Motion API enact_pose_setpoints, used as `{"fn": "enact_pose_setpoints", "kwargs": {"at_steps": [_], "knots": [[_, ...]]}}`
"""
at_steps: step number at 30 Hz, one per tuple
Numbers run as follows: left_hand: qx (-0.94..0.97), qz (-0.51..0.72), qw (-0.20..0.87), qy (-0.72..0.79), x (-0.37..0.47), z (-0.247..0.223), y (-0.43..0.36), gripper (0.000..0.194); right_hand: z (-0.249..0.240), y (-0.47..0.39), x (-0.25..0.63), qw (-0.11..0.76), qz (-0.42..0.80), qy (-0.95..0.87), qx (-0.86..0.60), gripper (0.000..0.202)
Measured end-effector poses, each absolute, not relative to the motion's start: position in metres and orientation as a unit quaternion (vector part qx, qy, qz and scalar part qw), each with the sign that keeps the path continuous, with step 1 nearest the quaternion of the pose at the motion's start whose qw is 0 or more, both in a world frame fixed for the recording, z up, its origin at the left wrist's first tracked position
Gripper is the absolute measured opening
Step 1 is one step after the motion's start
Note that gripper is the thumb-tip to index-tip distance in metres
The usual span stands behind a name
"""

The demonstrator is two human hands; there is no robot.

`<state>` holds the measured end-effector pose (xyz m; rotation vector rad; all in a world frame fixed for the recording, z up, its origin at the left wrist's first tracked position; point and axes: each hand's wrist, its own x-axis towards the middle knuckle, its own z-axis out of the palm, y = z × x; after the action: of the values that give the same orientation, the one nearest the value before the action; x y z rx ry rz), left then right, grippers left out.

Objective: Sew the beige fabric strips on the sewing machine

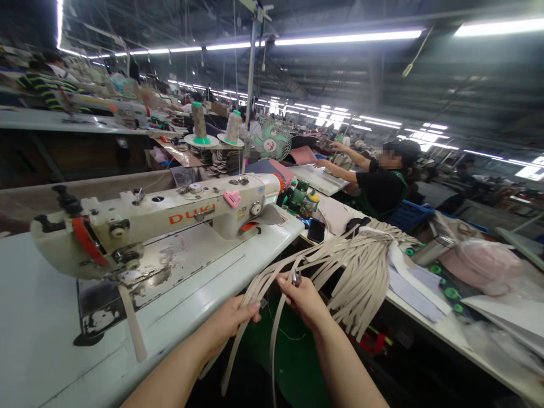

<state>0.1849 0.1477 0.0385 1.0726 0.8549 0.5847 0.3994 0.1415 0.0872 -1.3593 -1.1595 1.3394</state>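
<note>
While the left hand [233, 318] has its thumb and fingers closed round several beige strips [256, 288], the right hand [305, 300] pinches a single strip [276, 331] with its fingertips, beside a small metal piece [296, 278] too unclear to identify. From the hands, the strips run up to a thick bundle [363, 277] between 2 and 3 o'clock, draped over the edge of a right-hand table [453, 347]. At 10 o'clock stands a sewing machine [225, 218]; its orange lettering seems to read "DUKI", partly covered by a lever, and a yellow label [242, 213] is too small to read. A loose strip [132, 326] lies at 9 o'clock on the pale, scuffed machine table [34, 340]. Thread cones [233, 127] stand at 11, a green-bladed fan [272, 141] at 12, a co-worker [382, 190] at 2. Beyond stretches a large workshop under fluorescent tubes [348, 38].
</note>
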Motion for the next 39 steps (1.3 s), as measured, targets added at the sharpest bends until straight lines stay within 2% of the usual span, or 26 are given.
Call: {"fn": "enact_pose_setpoints", "kwargs": {"at_steps": [5,8,16,19,23,26,32,39], "knots": [[0.476,0.291,0.759,0.336,0.201,0.04,0.14,0.069,0.076,0.133,0.385,0.393,0.579,-0.497,-0.512,0.056],[0.49,0.282,0.759,0.324,0.207,0.031,0.138,0.075,0.066,0.129,0.374,0.418,0.592,-0.463,-0.511,0.057],[0.57,0.318,0.681,0.333,0.204,0.015,0.142,0.067,0.055,0.128,0.357,0.476,0.603,-0.394,-0.505,0.058],[0.509,0.268,0.743,0.343,0.206,0.018,0.135,0.073,0.054,0.127,0.35,0.491,0.602,-0.385,-0.499,0.057],[0.475,0.234,0.777,0.339,0.205,0.032,0.125,0.069,0.058,0.13,0.348,0.52,0.62,-0.342,-0.478,0.056],[0.465,0.23,0.789,0.33,0.204,0.036,0.119,0.072,0.069,0.139,0.357,0.539,0.62,-0.306,-0.481,0.057],[0.462,0.165,0.793,0.361,0.196,0.025,0.113,0.082,0.113,0.166,0.401,0.658,0.511,-0.286,-0.474,0.054],[0.456,0.172,0.801,0.349,0.176,0.049,0.115,0.08,0.165,0.184,0.439,0.67,0.45,-0.346,-0.479,0.048]]}}
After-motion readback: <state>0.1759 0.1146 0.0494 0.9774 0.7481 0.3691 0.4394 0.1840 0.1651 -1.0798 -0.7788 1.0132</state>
